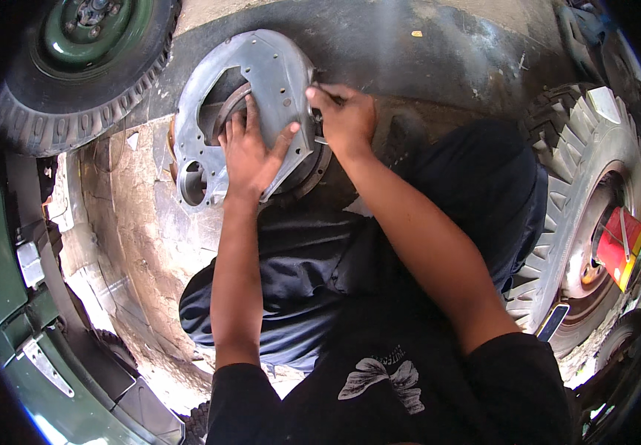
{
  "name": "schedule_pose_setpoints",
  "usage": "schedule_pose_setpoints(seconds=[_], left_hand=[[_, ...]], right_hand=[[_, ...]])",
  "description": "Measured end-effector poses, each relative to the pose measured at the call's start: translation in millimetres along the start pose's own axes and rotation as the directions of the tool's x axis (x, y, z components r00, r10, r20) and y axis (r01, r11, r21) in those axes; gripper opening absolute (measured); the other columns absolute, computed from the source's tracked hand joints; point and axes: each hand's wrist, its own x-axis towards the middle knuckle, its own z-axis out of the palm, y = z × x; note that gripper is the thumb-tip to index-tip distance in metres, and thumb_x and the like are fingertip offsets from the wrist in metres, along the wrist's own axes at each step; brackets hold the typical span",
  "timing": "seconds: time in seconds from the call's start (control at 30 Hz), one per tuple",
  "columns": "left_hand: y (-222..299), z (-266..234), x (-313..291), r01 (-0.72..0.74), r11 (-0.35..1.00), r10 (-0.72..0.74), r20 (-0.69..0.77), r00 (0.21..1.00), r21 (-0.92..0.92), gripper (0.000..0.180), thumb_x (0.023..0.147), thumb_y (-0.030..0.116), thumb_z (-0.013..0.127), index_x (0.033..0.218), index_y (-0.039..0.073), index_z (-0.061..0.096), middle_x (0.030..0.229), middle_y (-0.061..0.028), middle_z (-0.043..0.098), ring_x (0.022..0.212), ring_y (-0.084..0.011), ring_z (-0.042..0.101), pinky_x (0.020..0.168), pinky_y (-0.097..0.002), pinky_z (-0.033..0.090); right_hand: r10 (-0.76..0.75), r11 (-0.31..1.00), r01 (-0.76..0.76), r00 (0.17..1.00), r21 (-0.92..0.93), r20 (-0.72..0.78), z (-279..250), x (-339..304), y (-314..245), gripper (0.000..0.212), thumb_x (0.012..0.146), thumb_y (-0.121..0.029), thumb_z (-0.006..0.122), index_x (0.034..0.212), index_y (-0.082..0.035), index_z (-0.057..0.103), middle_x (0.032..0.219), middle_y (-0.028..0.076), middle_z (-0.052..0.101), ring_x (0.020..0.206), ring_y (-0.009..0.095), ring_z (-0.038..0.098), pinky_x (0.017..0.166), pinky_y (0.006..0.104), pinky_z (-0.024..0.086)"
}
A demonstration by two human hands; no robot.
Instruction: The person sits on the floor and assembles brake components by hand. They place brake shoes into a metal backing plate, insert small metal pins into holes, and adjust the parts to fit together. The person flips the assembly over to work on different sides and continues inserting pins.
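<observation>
Fingers first: the left hand (250, 152) is spread wide and flat, palm pressed on the face of the grey metal housing plate (261, 81) in the upper middle of the frame, thumb stretched out to the right along its edge; the right hand (346, 115) is curled in tight just right of that, pinched around something small and dark at the plate's right rim; looks like a little tool or fastener, but it's too hidden under the knuckles to say which.

That plate is the big cast piece with the round cutout and a row of small holes; it sits on a rusty ring (313, 167) that peeks out below the thumb, all of it lying on dusty concrete ground (127, 215); a smaller round opening shows at its lower left.

How far along? My guess is somewhere in the middle; the plate is seated and being held steady, but most of the holes I can see look empty, so plenty seems left to do around the rim; can't tell if anything is tightened yet.

Around it: a green-rimmed tyre (83, 67) at upper left, another chunky tyre (580, 185) at right with a red can (617, 245) tucked in its hub, green bodywork (9, 297) down the left edge.
</observation>
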Motion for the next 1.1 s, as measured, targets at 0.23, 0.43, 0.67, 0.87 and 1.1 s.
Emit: schedule_pose_setpoints(seconds=[0.23,0.43,0.67,0.87,1.1], left_hand=[[48.7,-29.2,-40.9,-0.113,0.993,0.114,0.095,0.989,-0.021,0.121,0.07,0.039,0.095,0.17,0.013,0.031,0.172,-0.029,0.028,0.161,-0.0482,0.024,0.129,-0.0632,0.019],[32.5,-30.8,-41.9,-0.131,0.991,0.127,0.178,0.976,0.006,0.113,0.066,-0.001,0.077,0.169,0.024,0.036,0.172,-0.0214,0.034,0.16,-0.0418,0.031,0.131,-0.0598,0.025],[16.6,-42.7,-43.6,-0.284,0.957,0.288,0.058,0.956,-0.064,0.079,0.074,0.007,0.084,0.15,0.015,0.063,0.154,-0.0131,0.061,0.145,-0.0379,0.055,0.123,-0.0531,0.044],[5.2,-50.3,-41.9,-0.402,0.914,0.397,-0.073,0.915,-0.06,0.057,0.082,0.009,0.081,0.138,0.006,0.071,0.14,-0.0172,0.071,0.135,-0.0379,0.064,0.114,-0.0487,0.052],[3.2,-86.0,-34.1,-0.321,0.941,0.339,-0.264,0.903,0.11,0.038,0.089,-0.007,0.073,0.126,0.001,0.077,0.125,-0.0164,0.078,0.122,-0.0326,0.074,0.106,-0.0416,0.059]], right_hand=[[0.13,0.825,-0.074,0.99,0.56,-0.061,2.6,17.0,-28.8,0.033,0.1,-0.025,0.081,0.116,0.004,0.077,0.11,0.009,0.079,0.096,0.016,0.071,0.087,0.0304,0.052],[0.075,0.714,0.0,0.994,0.701,-0.077,-5.3,16.5,-59.5,0.03,0.102,-0.02,0.078,0.114,0.007,0.075,0.106,0.012,0.079,0.099,0.019,0.073,0.094,0.0332,0.056],[0.058,0.704,0.012,0.995,0.711,-0.075,-8.7,24.4,-58.0,0.034,0.1,-0.028,0.08,0.119,0.001,0.077,0.112,0.01,0.08,0.106,0.016,0.072,0.088,0.0304,0.048],[0.102,0.667,0.023,0.987,0.745,-0.121,-19.2,24.9,-72.2,0.028,0.102,-0.018,0.077,0.116,0.006,0.075,0.108,0.011,0.079,0.099,0.018,0.073,0.092,0.0326,0.056],[0.111,0.603,0.047,0.984,0.796,-0.142,-16.2,30.7,-73.9,0.027,0.102,-0.015,0.077,0.113,0.009,0.074,0.105,0.013,0.078,0.096,0.019,0.075,0.091,0.0331,0.062]])
